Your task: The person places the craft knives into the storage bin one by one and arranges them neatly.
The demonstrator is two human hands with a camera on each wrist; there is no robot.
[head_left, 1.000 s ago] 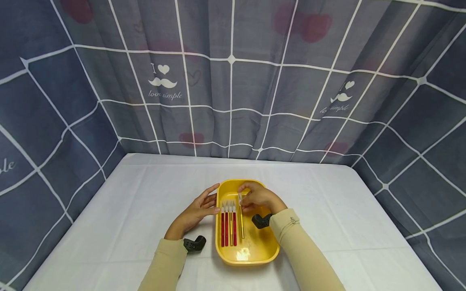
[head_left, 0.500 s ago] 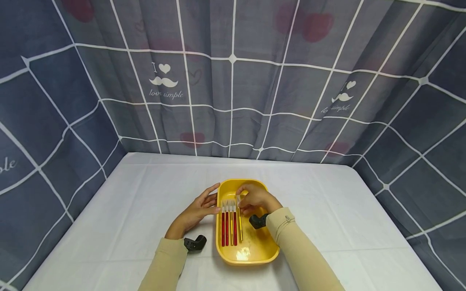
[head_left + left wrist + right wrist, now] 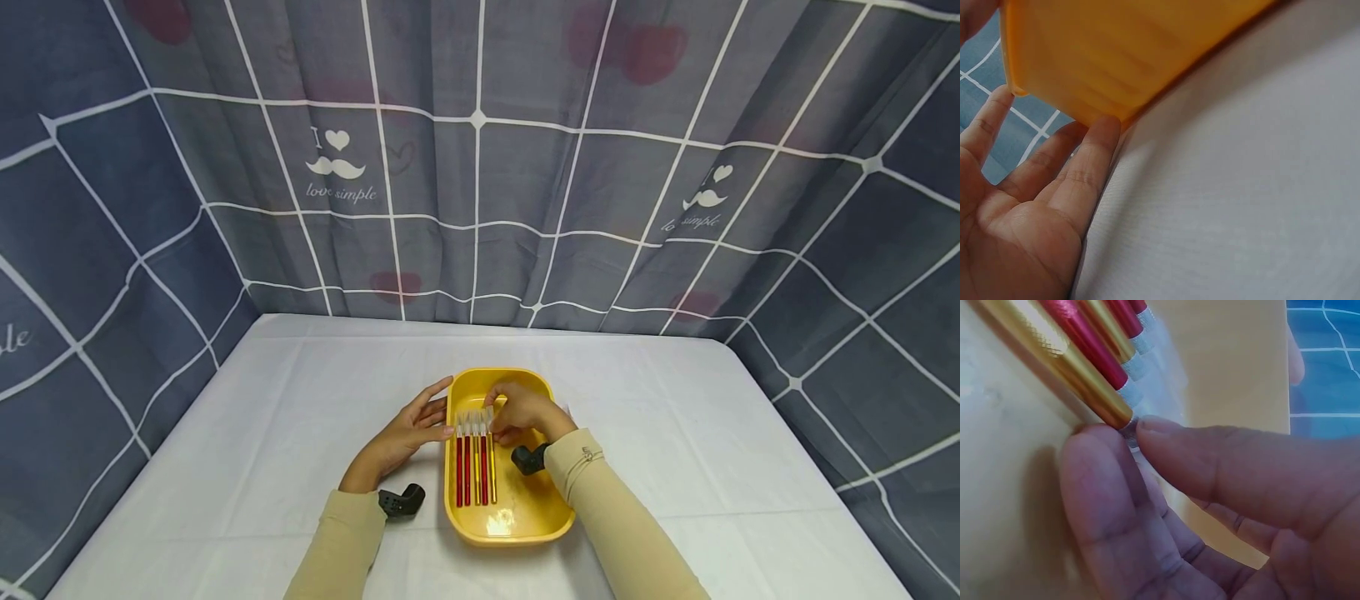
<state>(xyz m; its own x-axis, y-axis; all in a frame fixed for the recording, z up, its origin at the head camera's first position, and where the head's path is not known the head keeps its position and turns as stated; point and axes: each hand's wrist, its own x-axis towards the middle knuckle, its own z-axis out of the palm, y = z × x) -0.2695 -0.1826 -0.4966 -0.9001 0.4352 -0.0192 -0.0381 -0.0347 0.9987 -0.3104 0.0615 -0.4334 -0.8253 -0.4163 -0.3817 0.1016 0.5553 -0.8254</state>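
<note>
My right hand (image 3: 527, 412) pinches a gold craft knife (image 3: 492, 473) near its silver collar, between thumb and fingertips, inside a yellow tray (image 3: 528, 527). The knife lies close beside a row of other craft knives with red (image 3: 459, 473) and gold (image 3: 477, 475) handles, all parallel, their clear caps toward the far end. In the right wrist view, the knurled gold handle (image 3: 1066, 359) ends at the thumb. My left hand (image 3: 408, 435) rests against the tray's left side, thumb at the rim. Its fingers (image 3: 1088, 162) extend along the outer wall (image 3: 1116, 56) in the left wrist view.
The tray stands on a table with a white cloth (image 3: 300, 467). A dark checked curtain (image 3: 420, 258) hangs behind the table and along both sides. Black wrist-worn devices (image 3: 402, 502) sit at both sleeves.
My right hand has moved slightly left with the gold craft knife, which now lies straighter and close against the row. The left hand and tray have barely moved.
</note>
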